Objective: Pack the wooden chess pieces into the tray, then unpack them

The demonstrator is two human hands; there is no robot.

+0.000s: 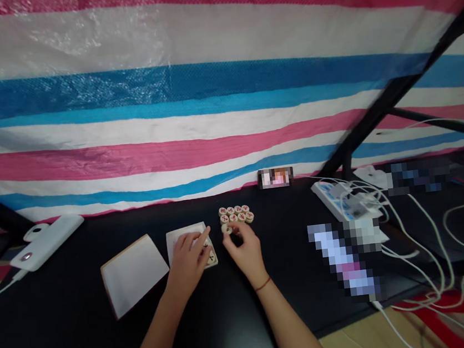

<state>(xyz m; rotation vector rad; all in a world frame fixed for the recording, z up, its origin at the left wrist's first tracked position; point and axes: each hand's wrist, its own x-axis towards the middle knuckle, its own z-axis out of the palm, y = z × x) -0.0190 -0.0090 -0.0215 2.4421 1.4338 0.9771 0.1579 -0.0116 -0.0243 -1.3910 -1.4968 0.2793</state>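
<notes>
Wide striped tarpaulin (166, 109) in pink, white and blue, hanging behind a black table (65, 327). On this table, a small group of round xiangqi pieces (235, 214) as the one landmark for all places. Well to the right of the group, a white power strip (335, 198) with many white cables (428, 241); well to the left of it, a white power bank (47, 242). Just left of the group, a shallow white tray (180, 231), and farther left, a white square card (132, 274). Also three pixelated objects near the group, behind and to the right, impossible to identify.

In the group, eight pieces in two rows of four. One more piece (226, 229) at the front of the group, pinched between the fingers and thumb of the right hand (245, 253), with a red thread bracelet (263, 285) on the wrist. At least two more pieces in the tray, partly hidden. Left hand (187, 260) on the tray, fingers apart, not clamped on anything visible, index finger stretched toward the group.

Main risk: a careless pull by the right hand, knocking neighbouring pieces out of their tight rows. Second risk: too much pressure from the left hand, tilting the tray and sliding its pieces out.
</notes>
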